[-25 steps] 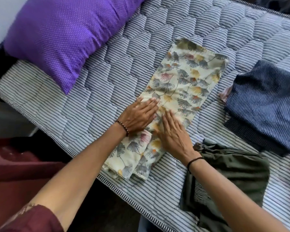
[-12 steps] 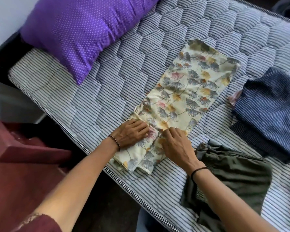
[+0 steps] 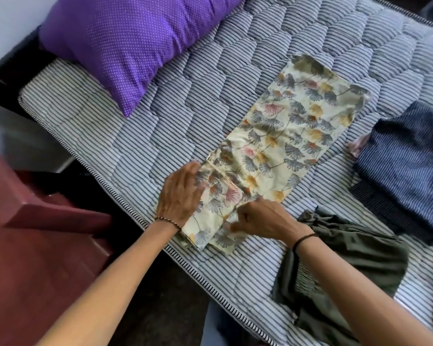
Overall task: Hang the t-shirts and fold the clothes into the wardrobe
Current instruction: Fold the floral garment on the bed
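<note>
A cream floral-print garment (image 3: 283,143) lies in a long folded strip across the striped quilted mattress (image 3: 160,136), its near end at the mattress edge. My left hand (image 3: 179,193) rests flat on the near left part of the garment, fingers straight. My right hand (image 3: 263,217) has its fingers curled and pinches the garment's near right edge. A crumpled olive-green garment (image 3: 348,265) lies under my right forearm. A folded dark blue striped garment (image 3: 405,166) sits at the right.
A purple dotted pillow (image 3: 125,43) lies at the far left of the mattress. Dark red wooden furniture (image 3: 23,233) stands left of the bed. A small pink cloth (image 3: 358,146) peeks out beside the blue garment.
Both hands slid along the floral garment toward its near end. My right hand went from flat to curled, pinching the fabric edge. The camera shifted, so the bed sits more to the right.
</note>
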`<control>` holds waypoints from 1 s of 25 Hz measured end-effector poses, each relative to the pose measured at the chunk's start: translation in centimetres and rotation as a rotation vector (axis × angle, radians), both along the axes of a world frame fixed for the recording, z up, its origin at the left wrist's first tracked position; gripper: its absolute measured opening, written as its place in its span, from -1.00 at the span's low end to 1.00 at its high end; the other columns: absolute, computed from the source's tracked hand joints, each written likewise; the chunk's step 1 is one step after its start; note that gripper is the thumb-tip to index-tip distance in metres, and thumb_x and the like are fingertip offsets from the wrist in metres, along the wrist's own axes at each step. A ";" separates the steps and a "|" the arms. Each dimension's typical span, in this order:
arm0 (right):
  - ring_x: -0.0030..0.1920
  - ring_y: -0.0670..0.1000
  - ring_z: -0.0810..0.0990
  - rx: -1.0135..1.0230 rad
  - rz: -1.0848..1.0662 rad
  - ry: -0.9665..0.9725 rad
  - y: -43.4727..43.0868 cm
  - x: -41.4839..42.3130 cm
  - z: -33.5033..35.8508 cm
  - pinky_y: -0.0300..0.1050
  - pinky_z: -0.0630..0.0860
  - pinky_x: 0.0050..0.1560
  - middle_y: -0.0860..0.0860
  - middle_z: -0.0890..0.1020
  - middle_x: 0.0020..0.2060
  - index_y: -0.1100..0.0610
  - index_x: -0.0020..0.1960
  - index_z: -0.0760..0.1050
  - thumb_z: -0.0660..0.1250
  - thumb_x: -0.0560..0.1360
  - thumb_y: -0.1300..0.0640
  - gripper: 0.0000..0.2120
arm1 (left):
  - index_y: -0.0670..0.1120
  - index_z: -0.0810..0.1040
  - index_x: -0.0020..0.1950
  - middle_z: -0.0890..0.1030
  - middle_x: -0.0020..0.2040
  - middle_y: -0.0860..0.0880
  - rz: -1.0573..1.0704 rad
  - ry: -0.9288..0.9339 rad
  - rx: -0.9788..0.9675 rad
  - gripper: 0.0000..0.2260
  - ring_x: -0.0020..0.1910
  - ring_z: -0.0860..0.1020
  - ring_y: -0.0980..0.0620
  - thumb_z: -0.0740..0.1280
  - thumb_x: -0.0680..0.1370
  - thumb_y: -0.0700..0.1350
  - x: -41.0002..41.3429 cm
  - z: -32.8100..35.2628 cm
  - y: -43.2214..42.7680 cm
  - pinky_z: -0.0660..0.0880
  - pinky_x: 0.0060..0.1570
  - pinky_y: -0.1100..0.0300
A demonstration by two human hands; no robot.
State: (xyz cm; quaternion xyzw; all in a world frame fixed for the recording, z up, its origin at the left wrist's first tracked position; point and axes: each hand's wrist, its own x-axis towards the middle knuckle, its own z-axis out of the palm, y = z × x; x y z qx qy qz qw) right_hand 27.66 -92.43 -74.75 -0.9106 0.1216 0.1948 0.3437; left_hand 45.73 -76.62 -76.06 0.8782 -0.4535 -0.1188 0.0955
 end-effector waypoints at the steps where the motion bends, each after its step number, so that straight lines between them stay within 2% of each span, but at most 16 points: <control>1: -0.41 0.02 0.44 0.017 -0.076 -0.085 0.0 0.3 0.2 -0.07 0.36 -0.40 -0.04 0.49 -0.44 0.13 -0.22 0.51 0.28 0.55 -0.33 -0.48 | -0.12 0.25 0.49 0.44 0.38 -0.12 0.143 0.030 0.014 -0.48 0.32 0.41 -0.08 0.08 0.66 0.18 0.3 0.3 0.7 0.34 0.34 -0.02; 2: -0.41 0.01 0.45 0.014 -0.130 -0.132 -0.1 0.6 0.1 -0.08 0.36 -0.40 -0.06 0.49 -0.44 0.12 -0.22 0.50 0.28 0.57 -0.31 -0.51 | -0.12 0.28 0.46 0.47 0.30 -0.12 0.194 0.049 0.071 -0.45 0.27 0.43 -0.08 0.08 0.63 0.23 0.7 0.7 1.0 0.38 0.28 0.01; 4: -0.35 0.01 0.46 -0.010 -0.119 -0.088 0.2 1.0 -0.4 -0.16 0.29 -0.42 -0.08 0.48 -0.39 0.08 -0.20 0.45 0.29 0.61 -0.21 -0.61 | -0.08 0.33 0.41 0.48 0.23 -0.08 0.135 0.134 0.195 -0.39 0.21 0.45 -0.06 0.06 0.55 0.33 2.0 1.2 1.4 0.41 0.19 0.06; 7: -0.28 0.06 0.50 -0.110 -0.084 -0.061 1.5 1.3 -1.6 -0.19 0.29 -0.41 -0.02 0.51 -0.27 0.06 -0.15 0.40 0.31 0.64 -0.09 -0.71 | 0.00 0.35 0.37 0.52 0.24 -0.08 0.150 0.476 0.331 -0.38 0.19 0.52 -0.09 0.25 0.47 0.37 4.3 1.8 0.8 0.45 0.08 0.12; 8: -0.27 0.08 0.50 -0.143 -0.124 -0.144 1.7 1.1 -1.6 -0.16 0.31 -0.40 0.00 0.52 -0.24 0.08 -0.13 0.40 0.35 0.62 -0.05 -0.73 | -0.01 0.39 0.34 0.54 0.23 -0.09 0.160 0.590 0.389 -0.32 0.15 0.54 -0.09 0.30 0.40 0.42 4.9 2.1 0.3 0.44 0.07 0.13; 10: -0.21 0.09 0.49 -0.228 -0.166 -0.374 2.1 0.9 -1.4 -0.14 0.34 -0.36 0.03 0.53 -0.18 0.13 -0.06 0.44 0.42 0.55 0.00 -0.76 | -0.10 0.51 0.15 0.58 0.01 -0.12 0.122 0.717 0.475 -0.14 -0.08 0.54 -0.06 0.32 0.19 0.57 5.6 2.9 -0.3 0.43 -0.07 0.14; 11: -0.14 0.07 0.50 -0.245 -0.158 -0.467 2.3 0.8 -1.1 -0.15 0.40 -0.28 0.03 0.55 -0.10 0.14 0.00 0.47 0.42 0.54 -0.05 -0.73 | -0.16 0.52 0.12 0.57 -0.04 -0.15 0.114 0.769 0.490 -0.17 -0.12 0.53 -0.09 0.38 0.21 0.53 5.8 2.8 -0.5 0.44 -0.08 0.11; 12: 0.00 0.08 0.52 -0.238 -0.126 -0.499 2.5 0.8 -1.1 -0.15 0.49 -0.12 0.05 0.57 0.04 0.15 0.10 0.50 0.39 0.55 -0.15 -0.63 | -0.20 0.52 0.15 0.58 0.03 -0.20 0.138 0.825 0.499 -0.28 -0.08 0.54 -0.12 0.44 0.32 0.38 6.0 2.4 -0.4 0.48 0.03 0.08; 13: 0.22 0.10 0.49 -0.215 -0.080 -0.458 2.7 0.7 -1.2 -0.10 0.50 0.16 0.10 0.54 0.26 0.16 0.25 0.49 0.33 0.54 -0.29 -0.45 | -0.20 0.50 0.21 0.57 0.15 -0.20 0.166 0.890 0.508 -0.37 0.00 0.54 -0.10 0.49 0.37 0.24 6.2 2.0 -0.3 0.48 0.16 0.11; 14: 0.47 0.13 0.34 -0.182 -0.019 -0.368 3.0 0.5 -1.3 -0.03 0.33 0.44 0.14 0.39 0.49 0.16 0.44 0.40 0.27 0.51 -0.42 -0.24 | -0.17 0.47 0.28 0.52 0.30 -0.17 0.181 0.953 0.513 -0.32 0.11 0.54 -0.05 0.52 0.34 0.22 6.4 1.6 0.0 0.43 0.27 0.14; 15: 0.62 0.12 0.08 -0.160 0.047 -0.284 3.4 0.3 -1.5 0.00 0.06 0.59 0.14 0.15 0.63 0.15 0.59 0.23 0.23 0.47 -0.51 -0.05 | -0.14 0.44 0.37 0.48 0.37 -0.11 0.192 1.009 0.502 -0.15 0.24 0.50 -0.04 0.55 0.25 0.30 6.7 1.1 0.5 0.36 0.38 0.11; 16: 0.66 0.08 -0.13 -0.154 0.109 -0.237 3.6 0.1 -1.8 -0.01 -0.16 0.62 0.10 -0.05 0.67 0.14 0.66 0.05 0.21 0.42 -0.56 0.08 | -0.10 0.41 0.42 0.47 0.40 -0.05 0.208 1.037 0.483 -0.01 0.32 0.46 -0.04 0.56 0.15 0.38 6.9 0.6 0.9 0.31 0.45 0.05; 17: 0.65 0.06 -0.24 -0.156 0.151 -0.225 3.8 -0.1 -2.2 -0.02 -0.28 0.61 0.08 -0.16 0.66 0.13 0.68 -0.08 0.21 0.39 -0.59 0.17 | -0.08 0.42 0.43 0.49 0.38 0.00 0.246 1.064 0.439 0.03 0.34 0.45 -0.03 0.57 0.10 0.41 7.1 0.2 1.2 0.28 0.47 0.01; 21: 0.64 0.09 -0.27 -0.184 0.171 -0.226 4.4 -0.9 -3.5 0.01 -0.28 0.62 0.15 -0.20 0.65 0.19 0.67 -0.19 0.22 0.34 -0.63 0.28 | -0.14 0.58 0.25 0.62 0.24 -0.02 0.383 1.171 0.335 -0.25 0.26 0.54 0.00 0.63 0.20 0.23 7.6 -0.3 2.3 0.36 0.40 0.06; 23: 0.64 0.08 -0.27 -0.197 0.168 -0.201 4.6 -0.9 -3.6 0.04 -0.24 0.63 0.16 -0.20 0.65 0.21 0.66 -0.20 0.17 0.34 -0.65 0.28 | -0.19 0.67 -0.01 0.71 0.01 -0.06 0.369 1.213 0.357 -0.52 0.03 0.65 -0.02 0.61 0.29 0.14 7.4 0.7 1.8 0.52 0.11 0.16; 25: 0.65 0.01 -0.23 -0.087 0.104 -0.163 4.6 -0.6 -2.9 0.05 -0.12 0.65 0.09 -0.17 0.66 0.15 0.67 -0.19 0.13 0.39 -0.62 0.20 | -0.24 0.64 -0.18 0.70 -0.18 -0.07 0.330 1.245 0.416 -0.60 -0.23 0.63 0.02 0.57 0.32 0.10 7.2 2.1 0.9 0.51 -0.18 0.23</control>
